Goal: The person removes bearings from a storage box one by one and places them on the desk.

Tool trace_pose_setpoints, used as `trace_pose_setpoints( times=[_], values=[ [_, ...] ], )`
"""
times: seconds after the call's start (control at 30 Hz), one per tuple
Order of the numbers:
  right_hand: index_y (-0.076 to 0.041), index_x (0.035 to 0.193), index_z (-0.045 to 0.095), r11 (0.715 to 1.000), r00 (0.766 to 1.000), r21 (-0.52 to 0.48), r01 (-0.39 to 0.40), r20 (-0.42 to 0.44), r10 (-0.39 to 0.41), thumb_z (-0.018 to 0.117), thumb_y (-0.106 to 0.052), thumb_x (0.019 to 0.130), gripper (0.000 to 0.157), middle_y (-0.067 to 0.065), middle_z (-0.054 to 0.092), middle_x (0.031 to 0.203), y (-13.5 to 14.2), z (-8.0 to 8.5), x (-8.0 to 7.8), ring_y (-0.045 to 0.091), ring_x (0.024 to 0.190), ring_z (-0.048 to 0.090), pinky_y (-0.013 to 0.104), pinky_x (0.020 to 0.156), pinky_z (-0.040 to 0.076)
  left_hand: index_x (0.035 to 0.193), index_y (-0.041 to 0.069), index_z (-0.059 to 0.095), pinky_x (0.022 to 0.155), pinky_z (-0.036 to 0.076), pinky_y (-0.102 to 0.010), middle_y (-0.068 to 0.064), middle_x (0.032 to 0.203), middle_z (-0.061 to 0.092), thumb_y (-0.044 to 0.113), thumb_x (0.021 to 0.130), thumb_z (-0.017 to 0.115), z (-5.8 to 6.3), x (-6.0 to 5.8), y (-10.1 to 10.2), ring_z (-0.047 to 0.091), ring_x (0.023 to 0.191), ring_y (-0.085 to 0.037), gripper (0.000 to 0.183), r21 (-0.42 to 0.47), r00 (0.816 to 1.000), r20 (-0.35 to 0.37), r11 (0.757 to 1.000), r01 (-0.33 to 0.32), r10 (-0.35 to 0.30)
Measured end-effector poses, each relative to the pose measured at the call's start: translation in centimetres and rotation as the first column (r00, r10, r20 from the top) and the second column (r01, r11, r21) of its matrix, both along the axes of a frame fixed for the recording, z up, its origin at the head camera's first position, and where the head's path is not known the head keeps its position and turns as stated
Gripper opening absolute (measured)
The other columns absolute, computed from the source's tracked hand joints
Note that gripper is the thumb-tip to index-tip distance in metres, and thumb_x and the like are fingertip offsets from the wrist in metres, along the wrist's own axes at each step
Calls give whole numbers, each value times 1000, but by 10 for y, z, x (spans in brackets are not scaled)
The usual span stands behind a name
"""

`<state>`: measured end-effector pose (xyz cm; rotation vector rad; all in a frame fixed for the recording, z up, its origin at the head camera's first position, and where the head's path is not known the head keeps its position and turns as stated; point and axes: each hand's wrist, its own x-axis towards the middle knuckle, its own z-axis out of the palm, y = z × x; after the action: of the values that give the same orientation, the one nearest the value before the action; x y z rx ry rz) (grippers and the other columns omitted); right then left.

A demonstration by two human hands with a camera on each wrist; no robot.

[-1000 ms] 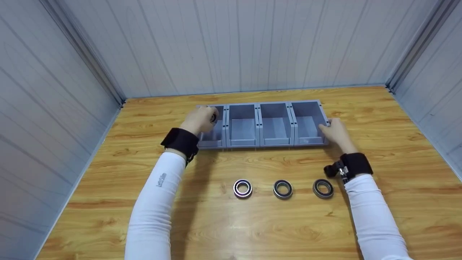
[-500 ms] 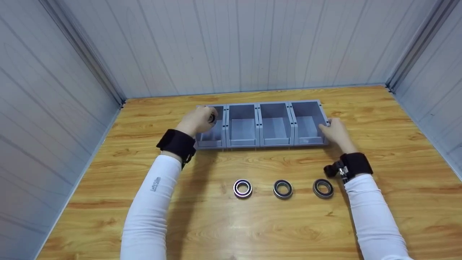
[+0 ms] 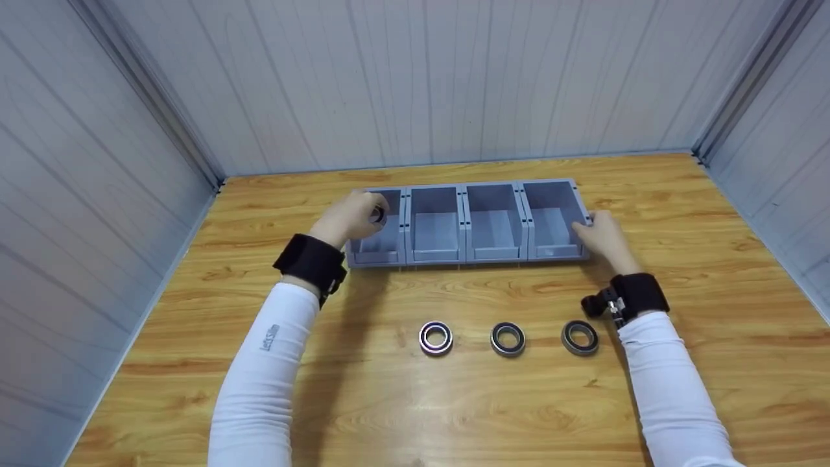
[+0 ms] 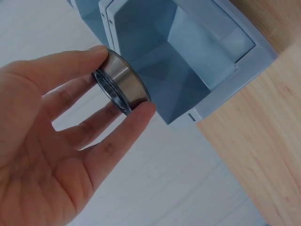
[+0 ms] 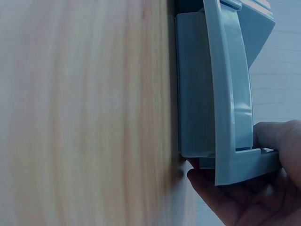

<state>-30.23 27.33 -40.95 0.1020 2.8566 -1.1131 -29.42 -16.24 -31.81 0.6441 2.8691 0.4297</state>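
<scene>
My left hand (image 3: 350,217) pinches a ball bearing (image 4: 123,77) by its outer rim between thumb and fingertips. In the head view the hand is over the leftmost compartment of a row of joined grey-blue bins (image 3: 436,256); in the left wrist view the bearing overlaps the opening of that end bin (image 4: 188,70). At the row's other end, my right hand (image 3: 604,239) grips the side wall of the rightmost bin (image 5: 225,94), thumb on the inside and fingers outside. Much of the bearing is hidden by the fingers in the head view.
Three bearings lie in a line on the wooden table: a left one (image 3: 436,338), a middle one (image 3: 508,339) and a right one (image 3: 580,337) near the right wrist. A panelled wall (image 3: 454,84) rises behind the bins, with side walls at left and right.
My left hand, holding the bearing, has shifted slightly left over the leftmost bin, and its forearm has swung left. The right hand stays on the bin wall; the table bearings lie still.
</scene>
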Motion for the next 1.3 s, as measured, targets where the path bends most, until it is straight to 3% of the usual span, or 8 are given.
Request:
trace_pose_setpoints(
  times=[0.53,0.8,1.03,1.3],
  values=[
    [17,119,49,1000,1000,-30,-8,5,9,50,-15,95,40,13,52,81,0,0,-1,9,57,45,22,52,41,119,-1,59,95,44,-43,-17,119,60,7,87,59,8,9,-4,55,111,-31,33,35,999,26,999,21,-21],
    [17,120,51,1000,999,-8,-26,-37,26,50,-15,94,41,20,58,91,0,0,0,9,62,48,21,56,42,118,-1,60,95,44,-42,-17,117,61,6,86,61,9,14,-6,57,109,-30,33,47,999,24,998,39,-40],
    [15,111,54,999,1000,-31,-26,-9,25,50,-15,94,34,5,49,70,1,0,0,8,54,43,23,49,39,118,-1,60,95,44,-42,-18,116,61,6,86,60,9,20,-8,57,109,-31,32,45,999,32,998,35,-37],
    [16,110,54,1000,1000,-25,-19,-16,18,51,-14,94,34,5,49,70,3,-1,0,9,53,43,23,48,39,120,-1,59,96,43,-42,-17,119,59,9,87,62,9,26,-9,55,111,-30,35,29,999,38,999,37,-38]
  ],
)
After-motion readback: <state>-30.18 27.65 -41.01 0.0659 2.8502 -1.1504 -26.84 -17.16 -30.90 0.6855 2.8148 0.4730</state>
